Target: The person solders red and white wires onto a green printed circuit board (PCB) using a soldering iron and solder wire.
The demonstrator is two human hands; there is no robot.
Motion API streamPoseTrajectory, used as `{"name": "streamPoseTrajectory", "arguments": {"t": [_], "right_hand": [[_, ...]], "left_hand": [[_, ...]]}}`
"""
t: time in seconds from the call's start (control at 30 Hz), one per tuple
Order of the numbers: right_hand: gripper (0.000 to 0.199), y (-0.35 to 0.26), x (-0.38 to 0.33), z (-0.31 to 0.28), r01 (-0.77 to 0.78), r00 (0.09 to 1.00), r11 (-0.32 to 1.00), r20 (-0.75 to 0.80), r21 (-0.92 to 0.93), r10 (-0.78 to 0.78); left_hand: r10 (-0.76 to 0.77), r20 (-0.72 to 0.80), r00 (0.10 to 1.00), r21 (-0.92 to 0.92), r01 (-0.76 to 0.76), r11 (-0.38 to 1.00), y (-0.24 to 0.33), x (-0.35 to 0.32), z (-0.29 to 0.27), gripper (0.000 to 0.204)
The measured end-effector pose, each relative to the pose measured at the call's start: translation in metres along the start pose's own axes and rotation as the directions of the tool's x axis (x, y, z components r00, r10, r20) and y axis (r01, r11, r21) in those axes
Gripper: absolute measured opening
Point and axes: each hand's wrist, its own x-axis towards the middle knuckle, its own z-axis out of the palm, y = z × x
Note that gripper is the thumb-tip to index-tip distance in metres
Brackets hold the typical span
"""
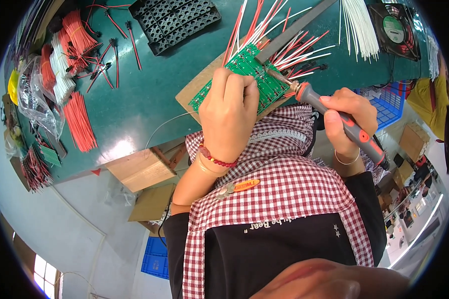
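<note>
My right hand [351,117] is wrapped round a grey and orange soldering iron [354,130]. The iron's tip rests at a green circuit board [274,88], near the board's right side. Over the board's left part, my left hand [229,109] is closed in a pinch, fingertips just left of the iron's tip. A thin silvery solder wire [167,121] runs up from the table edge to this hand; the gripped part is hidden. Red and white wires [257,30] fan out from the board's far edge. A long dark grey bar [297,31] lies across them, its end on the board.
Beneath the circuit board is a brown backing board [189,94] on the green table [154,89]. A black perforated tray [174,22], red wire bundles [80,122], white wires [359,30] and a fan [395,31] lie around. A blue basket [386,109] stands beyond my right hand.
</note>
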Motion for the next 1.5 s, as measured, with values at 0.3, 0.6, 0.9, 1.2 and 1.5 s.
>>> {"name": "streamPoseTrajectory", "arguments": {"t": [0.3, 0.6, 0.9, 1.2, 1.5], "right_hand": [[0.024, -0.009, -0.001, 0.007, 0.134, 0.99, 0.982, 0.071, -0.136, -0.126], [0.022, -0.006, 0.0, -0.006, 0.115, 0.993, 0.985, -0.016, -0.13, -0.118], [0.021, -0.001, 0.003, -0.002, 0.056, 0.998, 0.997, 0.025, -0.059, -0.054], [0.02, -0.002, 0.006, -0.008, 0.076, 0.997, 0.995, 0.031, -0.058, -0.074], [0.016, -0.006, 0.003, -0.017, 0.021, 0.997, 1.0, -0.074, -0.015, -0.022]], "left_hand": [[0.012, -0.025, 1.0, 0.01, -0.012, 1.0, -0.003, 0.002, 0.004, 0.014], [-0.075, 0.017, 0.997, -0.043, 0.076, 0.996, 0.007, 0.001, -0.007, 0.014], [-0.014, 0.02, 1.0, 0.043, 0.013, 0.999, 0.007, 0.001, 0.004, 0.014], [0.049, 0.027, 0.998, 0.075, -0.051, 0.996, 0.011, 0.0, 0.005, 0.012], [-0.001, -0.046, 0.999, -0.02, 0.0, 1.0, 0.012, -0.001, -0.005, 0.012]]}}
